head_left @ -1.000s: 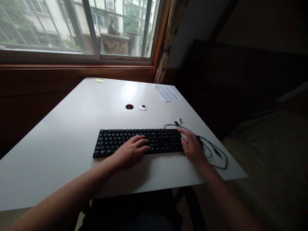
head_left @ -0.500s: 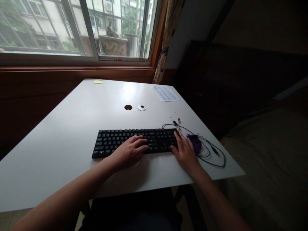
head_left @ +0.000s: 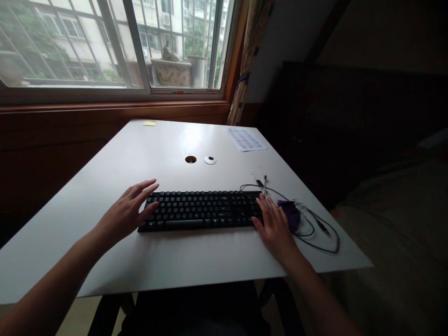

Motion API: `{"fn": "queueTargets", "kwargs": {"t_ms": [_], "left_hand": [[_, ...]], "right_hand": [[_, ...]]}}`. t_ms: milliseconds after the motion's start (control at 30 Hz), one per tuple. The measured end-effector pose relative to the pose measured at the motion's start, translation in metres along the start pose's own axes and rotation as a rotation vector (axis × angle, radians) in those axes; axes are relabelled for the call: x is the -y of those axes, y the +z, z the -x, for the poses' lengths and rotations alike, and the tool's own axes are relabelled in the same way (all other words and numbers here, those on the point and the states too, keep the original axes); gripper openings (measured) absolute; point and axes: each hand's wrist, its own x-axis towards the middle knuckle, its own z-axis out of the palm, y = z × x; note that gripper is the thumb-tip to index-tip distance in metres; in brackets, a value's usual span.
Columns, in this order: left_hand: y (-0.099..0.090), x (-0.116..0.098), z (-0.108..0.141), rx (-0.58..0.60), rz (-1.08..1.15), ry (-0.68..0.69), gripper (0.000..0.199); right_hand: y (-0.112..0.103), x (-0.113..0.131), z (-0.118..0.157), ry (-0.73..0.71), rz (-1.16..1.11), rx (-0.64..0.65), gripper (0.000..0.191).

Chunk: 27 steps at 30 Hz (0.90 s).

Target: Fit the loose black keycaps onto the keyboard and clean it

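A black keyboard (head_left: 196, 212) lies flat near the front of the white table (head_left: 157, 261). Over its left end is my left hand (head_left: 129, 207), open, thumb and fingers apart; whether it touches the keys I cannot tell. At the opposite end my right hand (head_left: 275, 224) has its fingers spread on or just above the right edge, with nothing seen in its grip. Just beyond that hand sits a purple cloth item (head_left: 291, 215), partly hidden by the fingers. A black cable (head_left: 334, 228) loops around it, and small thin objects (head_left: 264, 184) lie behind the right fingertips.
Printed sheets (head_left: 247, 140) lie at the table's back right, a yellow sticky note (head_left: 149, 123) at the back left. Mid-table there is a round hole (head_left: 191, 159) with a ring-shaped cover (head_left: 210, 160) beside it. A barred window (head_left: 105, 46) stands behind the table.
My left hand has moved left from the middle of the keyboard to its left end, its fingers spreading. My right hand stays at the right end. The whole view has shifted slightly.
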Motion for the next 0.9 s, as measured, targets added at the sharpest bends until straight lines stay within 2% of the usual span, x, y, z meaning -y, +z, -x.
{"fn": "queueTargets", "kwargs": {"t_ms": [67,167,300,400,600,900], "left_hand": [[0.003,0.007,0.026,0.044,0.008,-0.094,0.061],[0.011,0.003,0.057,0.098,-0.005,-0.182,0.068],[0.022,-0.016,0.076,0.137,-0.033,-0.126,0.073],[0.026,-0.029,0.078,0.140,-0.076,-0.086,0.075],[0.031,-0.044,0.072,0.103,-0.136,-0.143,0.076],[0.038,-0.046,0.062,0.072,-0.146,-0.204,0.077]], "right_hand": [[0.001,0.000,0.000,-0.012,-0.002,-0.004,0.065],[0.003,-0.002,0.001,-0.027,-0.013,-0.020,0.066],[0.007,-0.006,0.001,-0.029,-0.020,-0.032,0.064],[0.008,-0.007,0.001,-0.032,-0.023,-0.035,0.063],[0.008,-0.009,0.000,-0.049,-0.033,-0.035,0.063],[0.009,-0.008,0.000,-0.040,-0.032,-0.027,0.063]]}}
